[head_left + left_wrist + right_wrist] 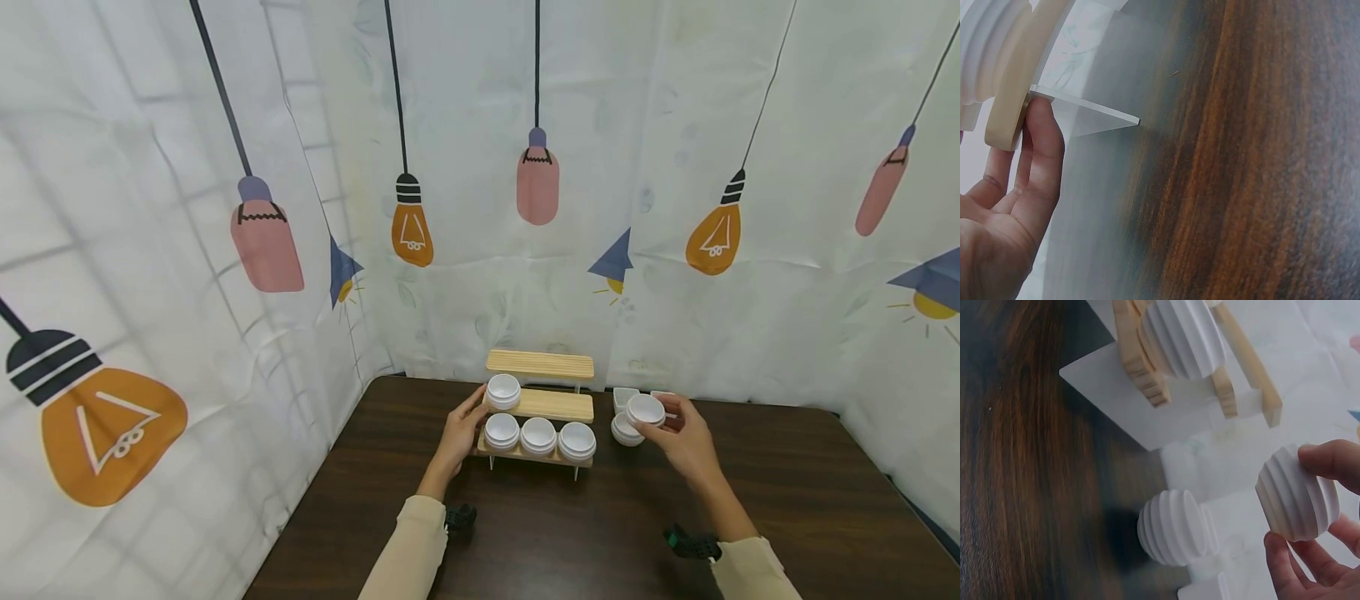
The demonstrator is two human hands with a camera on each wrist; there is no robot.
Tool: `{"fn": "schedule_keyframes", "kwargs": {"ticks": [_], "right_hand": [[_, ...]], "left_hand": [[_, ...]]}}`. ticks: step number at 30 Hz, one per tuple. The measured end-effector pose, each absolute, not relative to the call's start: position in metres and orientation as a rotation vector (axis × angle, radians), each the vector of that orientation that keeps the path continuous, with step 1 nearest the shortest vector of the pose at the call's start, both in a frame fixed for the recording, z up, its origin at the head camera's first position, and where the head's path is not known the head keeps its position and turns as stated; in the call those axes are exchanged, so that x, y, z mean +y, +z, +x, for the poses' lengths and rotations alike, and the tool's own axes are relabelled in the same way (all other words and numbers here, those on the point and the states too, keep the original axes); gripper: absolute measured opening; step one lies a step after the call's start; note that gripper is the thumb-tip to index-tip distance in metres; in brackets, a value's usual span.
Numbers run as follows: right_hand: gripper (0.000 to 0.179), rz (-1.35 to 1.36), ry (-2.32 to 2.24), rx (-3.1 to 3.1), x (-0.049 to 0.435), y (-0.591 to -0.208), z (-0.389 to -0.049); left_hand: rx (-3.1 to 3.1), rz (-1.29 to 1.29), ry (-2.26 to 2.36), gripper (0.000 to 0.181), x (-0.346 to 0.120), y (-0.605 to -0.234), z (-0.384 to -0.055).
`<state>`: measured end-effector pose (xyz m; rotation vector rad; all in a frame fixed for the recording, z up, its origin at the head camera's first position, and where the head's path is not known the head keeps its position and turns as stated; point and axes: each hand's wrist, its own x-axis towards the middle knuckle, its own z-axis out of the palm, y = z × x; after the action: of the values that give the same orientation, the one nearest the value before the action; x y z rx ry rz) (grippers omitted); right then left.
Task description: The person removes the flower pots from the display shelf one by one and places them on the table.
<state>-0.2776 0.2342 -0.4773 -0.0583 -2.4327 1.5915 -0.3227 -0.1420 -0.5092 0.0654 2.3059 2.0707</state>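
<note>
A three-tier wooden rack (558, 406) with clear side legs stands on the dark table. Three white ribbed bowls (538, 436) line its lowest shelf, and another white bowl (503, 391) sits at the left of the middle shelf. My left hand (459, 429) grips the rack's left end; in the left wrist view, fingers (1044, 134) curl at the wooden shelf (1007, 112) beside a clear leg (1088, 106). My right hand (688, 442) pinches a white ribbed bowl (1297, 494) between thumb and fingers, right of the rack. A similar bowl (1172, 528) stands on the table below it.
White square dishes (624, 398) stand behind the bowls at the right, partly hidden by the right hand. A white curtain (465, 317) printed with lamps closes off the back and sides of the table (600, 533). Dark straps (690, 543) circle both wrists.
</note>
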Motion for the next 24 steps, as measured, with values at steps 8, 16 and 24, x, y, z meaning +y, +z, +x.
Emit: {"fn": "schedule_keyframes", "kwargs": {"ticks": [8, 16, 24], "right_hand": [[0.063, -0.039, 1.542, -2.434, 0.245, -0.487, -0.274], [0.066, -0.093, 1.519, -2.459, 0.254, -0.493, -0.272], [0.066, -0.178, 1.483, -2.479, 0.261, -0.501, -0.272]], "left_hand": [[2.349, 0.046, 2.085, 0.050, -0.141, -0.520, -0.327], [2.331, 0.064, 2.092, 0.051, -0.143, -0.521, -0.328], [2.329, 0.039, 2.087, 0.049, -0.142, -0.520, -0.328]]}}
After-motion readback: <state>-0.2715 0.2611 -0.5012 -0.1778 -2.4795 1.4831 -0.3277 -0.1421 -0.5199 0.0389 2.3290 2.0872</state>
